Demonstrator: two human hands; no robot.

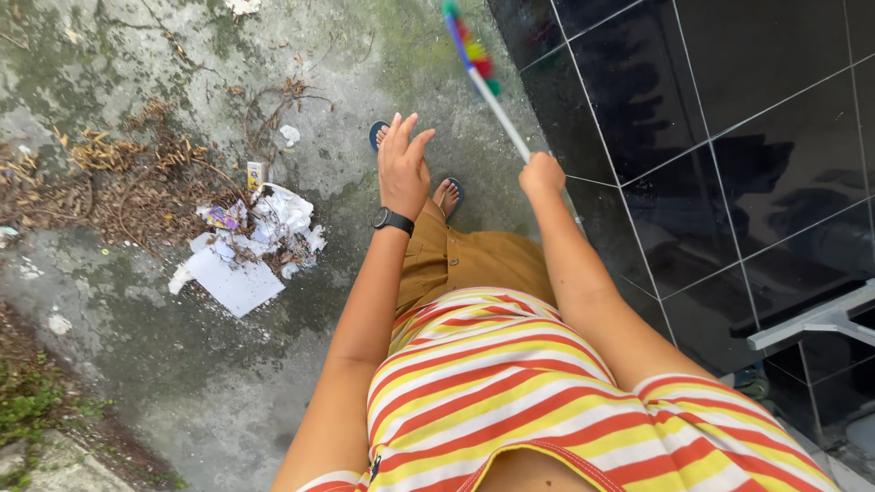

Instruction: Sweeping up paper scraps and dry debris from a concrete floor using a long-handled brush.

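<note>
Right hand: the right hand (541,173) is closed in a fist around the pale broom handle (499,115), which runs up and away to the far side, ending in a bright multicoloured broom head (467,44) at the top edge of the view.
Left hand: the left hand (402,164) is held out flat, fingers spread, gripping nothing; a black watch (393,220) sits on its wrist.
Swept so far: a pile of torn paper and wrappers (251,246) lies gathered on the concrete floor (219,383) to the left of the person's feet, with a small yellow carton (256,173) just beside its far edge.
Left to do: judging by how things lie, dry leaves and twigs (128,182) are spread further left and far, a few white scraps (290,135) sit apart from the pile, and the pile itself is not yet picked up.
Feet: blue sandals (412,164) stand near the broom, partly hidden by the left hand.
Right edge: a wall of glossy black tiles (729,137) runs close along the right side, so the broom has little room that way.
Near right: a grey metal bar (820,319) juts out low by the wall.
Open room: bare concrete stretches left and near; a strip of grass (32,410) and a stone kerb mark the near-left limit.
</note>
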